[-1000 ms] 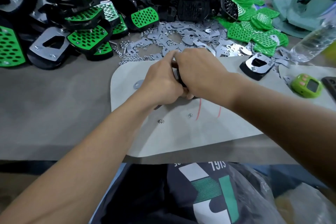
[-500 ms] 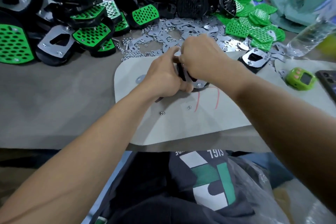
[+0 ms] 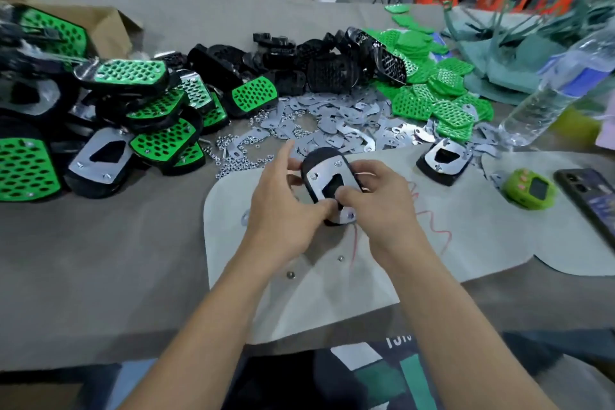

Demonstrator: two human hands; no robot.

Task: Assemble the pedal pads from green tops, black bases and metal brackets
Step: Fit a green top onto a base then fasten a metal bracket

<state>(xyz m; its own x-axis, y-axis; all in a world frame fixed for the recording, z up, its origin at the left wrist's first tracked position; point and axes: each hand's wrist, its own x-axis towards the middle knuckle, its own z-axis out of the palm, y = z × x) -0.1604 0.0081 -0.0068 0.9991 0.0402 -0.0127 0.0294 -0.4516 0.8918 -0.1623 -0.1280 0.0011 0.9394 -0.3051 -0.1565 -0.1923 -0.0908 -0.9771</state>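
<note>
A black pedal pad (image 3: pixel 324 176) with a shiny metal bracket screwed on its upturned back is held above the pale work mat (image 3: pixel 466 243) at the table's centre. My left hand (image 3: pixel 283 210) grips its left side, thumb on the near end, index finger raised. My right hand (image 3: pixel 376 200) grips its right side with the thumb on the bracket's opening. Finished pads with green tops (image 3: pixel 133 116) are piled at the left. Black bases (image 3: pixel 299 66), loose brackets (image 3: pixel 332 120) and green tops (image 3: pixel 432 93) lie behind.
Another bracketed pad (image 3: pixel 444 158) lies to the right. Small nuts (image 3: pixel 239 160) are scattered near the brackets, and two lie on the mat. A green timer (image 3: pixel 529 188), a phone (image 3: pixel 589 196) and a water bottle (image 3: pixel 549 90) stand at the right. Cardboard boxes sit behind.
The view tilted up. My hands, which covered the pad, have spread to its sides and turned it so the bracketed back shows.
</note>
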